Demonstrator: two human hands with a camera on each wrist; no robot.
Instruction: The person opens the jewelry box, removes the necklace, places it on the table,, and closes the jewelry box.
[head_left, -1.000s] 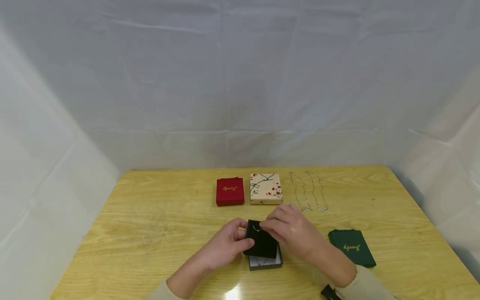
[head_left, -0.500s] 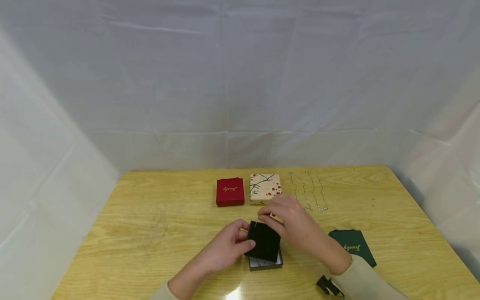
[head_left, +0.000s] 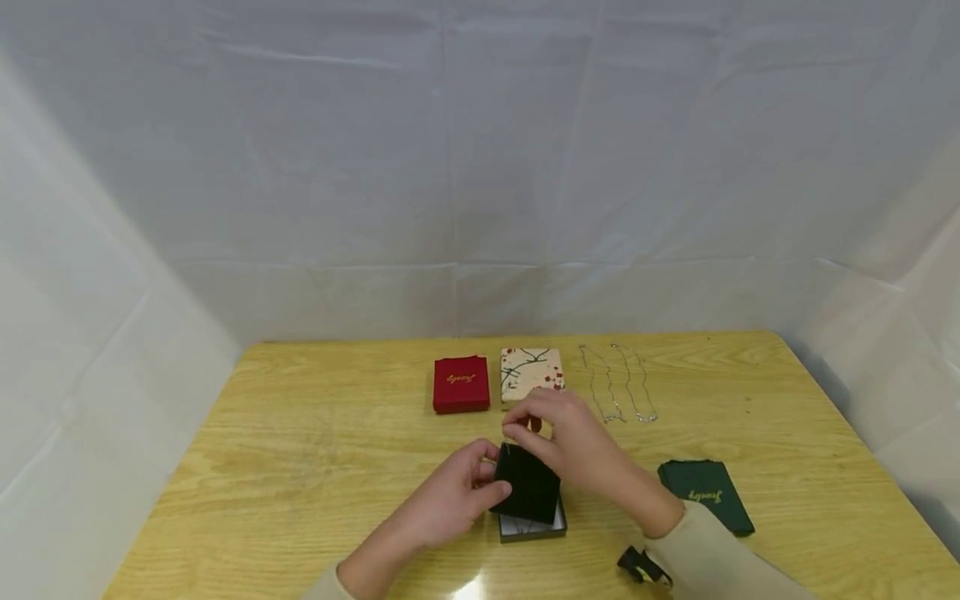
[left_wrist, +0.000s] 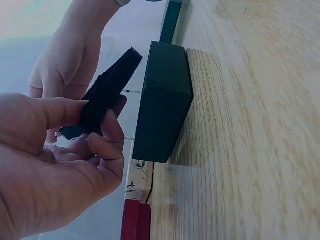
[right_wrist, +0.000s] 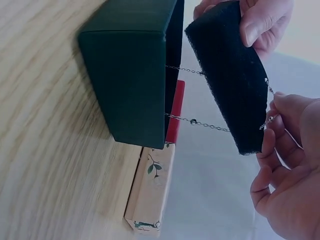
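Observation:
My left hand (head_left: 453,496) grips a black foam jewelry insert (head_left: 531,492), thumb on its face and fingers behind. The insert is tilted above an open dark green box base (right_wrist: 135,75), whose pale inside shows in the head view. Strands of a fine silver necklace (right_wrist: 212,126) run from the box to the back of the insert and come out at its far edge. There my right hand (head_left: 573,437) pinches the necklace between thumb and forefinger. How the chain lies behind the insert is partly hidden.
At the back of the wooden table stand a red jewelry box (head_left: 461,385) and a floral box (head_left: 528,372). Two silver necklaces (head_left: 628,383) lie spread to their right. A green lid (head_left: 705,492) lies at right, and a black strap (head_left: 641,565) hangs by the right sleeve.
My right hand has drawn away from the insert's face to beyond its far edge, pulling the necklace with it, and shifted slightly left. The insert has turned a little in my left hand.

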